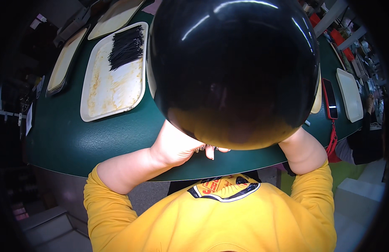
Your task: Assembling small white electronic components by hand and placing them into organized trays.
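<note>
A large, glossy black rounded thing fills the middle of the view and hides most of both hands. My left hand reaches under its lower left edge. A few fingertips show there, bent inward; whatever lies between them is out of sight. Only the wrist end of my right hand emerges at the lower right edge, its fingers covered. Left of the black thing, a white stained tray holds a bunch of thin black strands at its upper end.
The green tabletop curves around in front of me. More pale trays lie at the far left. On the right are a red-edged phone with a red strap and another white tray. Another person's hand shows at far right.
</note>
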Tool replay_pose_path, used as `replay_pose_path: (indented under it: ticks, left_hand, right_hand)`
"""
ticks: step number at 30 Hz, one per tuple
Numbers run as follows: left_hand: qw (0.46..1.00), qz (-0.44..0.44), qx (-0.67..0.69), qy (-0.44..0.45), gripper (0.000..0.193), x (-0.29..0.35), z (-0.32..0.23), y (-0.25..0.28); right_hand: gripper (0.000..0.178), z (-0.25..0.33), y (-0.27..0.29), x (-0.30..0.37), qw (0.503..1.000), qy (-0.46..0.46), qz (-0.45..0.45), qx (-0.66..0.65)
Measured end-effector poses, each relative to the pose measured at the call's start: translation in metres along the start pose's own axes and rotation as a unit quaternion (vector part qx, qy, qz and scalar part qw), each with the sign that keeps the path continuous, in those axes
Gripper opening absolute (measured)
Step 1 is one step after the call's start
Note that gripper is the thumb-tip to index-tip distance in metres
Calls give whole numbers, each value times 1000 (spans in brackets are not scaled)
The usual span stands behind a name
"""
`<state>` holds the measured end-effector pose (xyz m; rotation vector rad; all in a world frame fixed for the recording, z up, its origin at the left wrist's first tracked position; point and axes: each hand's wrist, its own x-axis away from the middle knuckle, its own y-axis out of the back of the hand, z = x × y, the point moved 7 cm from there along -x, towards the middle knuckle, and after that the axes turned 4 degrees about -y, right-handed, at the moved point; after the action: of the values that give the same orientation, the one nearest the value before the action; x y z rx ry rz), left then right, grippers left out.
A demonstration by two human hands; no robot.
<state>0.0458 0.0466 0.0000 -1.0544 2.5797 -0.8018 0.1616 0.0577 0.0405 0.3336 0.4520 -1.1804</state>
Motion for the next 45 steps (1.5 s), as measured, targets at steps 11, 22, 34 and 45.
replay_pose_path:
  ticks: [11,22,34,45]
  left_hand:
    - [1000,1,3,2,8,0,-3,-5]
    - [1000,4,13,-21,8,0,-8,-7]
    - [995,-37,-75,56,7,0,6,1]
    - [999,-13,-2,-41,10,-2,-6,0]
  right_hand:
    - [47,10,2,-8,998,-27,-6,-60]
    - [40,-3,17,15,984,93,-54,140]
    - [35,-12,-4,-2,985,-90,93,-114]
    - [34,-2,1,4,998,43,-15,-37]
